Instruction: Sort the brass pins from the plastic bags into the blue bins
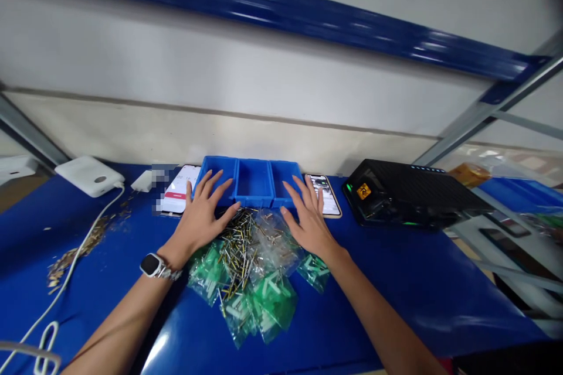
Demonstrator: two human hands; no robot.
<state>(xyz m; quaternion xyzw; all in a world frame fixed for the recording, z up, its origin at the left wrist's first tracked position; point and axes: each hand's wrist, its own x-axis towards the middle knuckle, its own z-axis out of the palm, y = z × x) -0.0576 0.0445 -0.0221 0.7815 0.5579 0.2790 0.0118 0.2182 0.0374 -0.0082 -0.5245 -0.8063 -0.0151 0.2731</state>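
Green parts bags [264, 299] lie nearest you, and your left hand [200, 218] and right hand [308, 221] rest flat, fingers spread, gripping nothing, flanking the metal pins [237, 246].

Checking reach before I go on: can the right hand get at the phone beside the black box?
Likely yes: the right hand lies open, fingers at the edge of the phone, nothing between them.

No legible words, orange emblem [363, 190] on black device [417, 193], phone [179, 188] digits blurred
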